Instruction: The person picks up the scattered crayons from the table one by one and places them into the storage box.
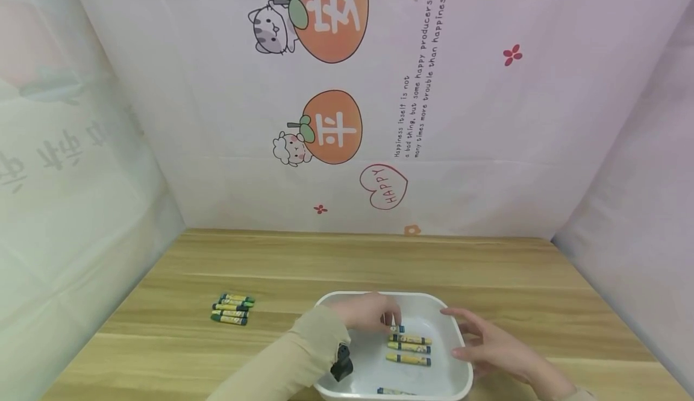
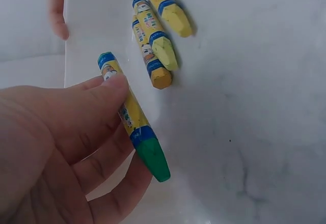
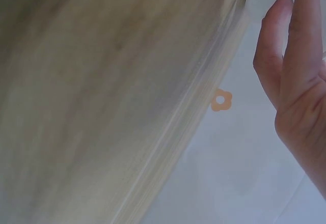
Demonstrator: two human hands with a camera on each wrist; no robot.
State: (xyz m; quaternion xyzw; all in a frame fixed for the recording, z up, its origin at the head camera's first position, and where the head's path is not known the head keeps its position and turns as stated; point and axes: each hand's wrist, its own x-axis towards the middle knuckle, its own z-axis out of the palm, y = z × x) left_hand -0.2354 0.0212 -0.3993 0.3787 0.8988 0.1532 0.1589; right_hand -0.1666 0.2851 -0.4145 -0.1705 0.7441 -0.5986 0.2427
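My left hand reaches into a white plastic tray. It pinches a green crayon in a yellow wrapper with blue bands between thumb and fingers. Beside this crayon, inside the tray, lie an ochre crayon, a pale lime-yellow crayon and a yellow crayon. Another crayon rests by the tray's near wall. At the tray's right rim is my right hand, its fingers fairly straight and touching the edge; the right wrist view shows only part of that hand.
A small group of green-toned crayons lies on the wooden table, left of the tray. Printed white cloth hangs behind the table and on both sides. A black wrist device sits at the left sleeve.
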